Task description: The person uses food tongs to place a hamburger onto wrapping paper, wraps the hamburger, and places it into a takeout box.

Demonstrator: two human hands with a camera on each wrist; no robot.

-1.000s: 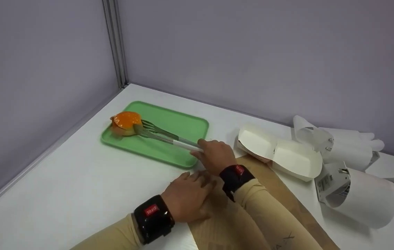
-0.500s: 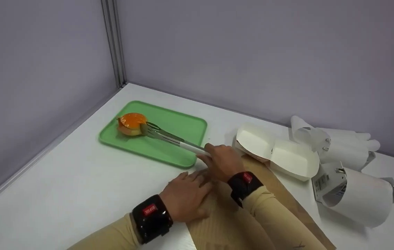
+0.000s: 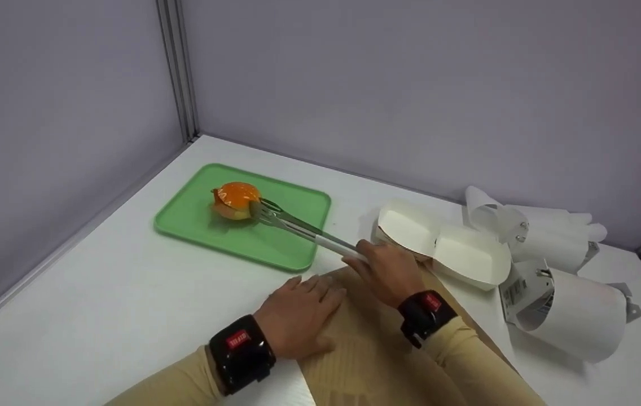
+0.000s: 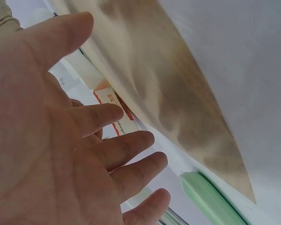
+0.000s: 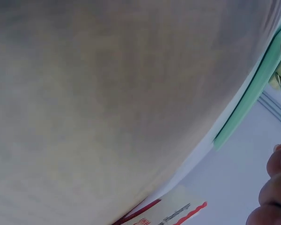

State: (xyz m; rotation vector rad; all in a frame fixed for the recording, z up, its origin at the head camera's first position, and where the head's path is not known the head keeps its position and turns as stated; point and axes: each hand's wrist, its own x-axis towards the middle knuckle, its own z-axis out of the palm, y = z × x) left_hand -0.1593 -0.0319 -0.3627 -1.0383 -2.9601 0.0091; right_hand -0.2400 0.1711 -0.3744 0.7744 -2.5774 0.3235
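In the head view my right hand (image 3: 391, 273) grips a pair of tongs (image 3: 323, 234) with grey heads and pale handles. Between the tongs' ends is a burger-like bun (image 3: 237, 196) with a glossy orange top, held over the green tray (image 3: 185, 228). Whether it touches the tray I cannot tell. My left hand (image 3: 298, 316) lies palm down with spread, straight fingers at the edge of a brown paper sheet (image 3: 365, 361). Its palm and outstretched fingers show in the left wrist view. The right wrist view catches only curled fingers (image 5: 274, 197) at its edge.
Right of the tray, an unfolded white-lined food carton (image 3: 470, 256) touches the paper sheet. Two white cylindrical pieces with metal brackets stand at far right, the nearer cylinder (image 3: 583, 316) lying on its side. Grey walls (image 3: 399, 101) border the white table (image 3: 145, 299).
The tongs and the bun have moved rightward across the tray toward its middle, with my right hand drawn right and nearer. My left hand stays nearly in place; the view has shifted slightly.
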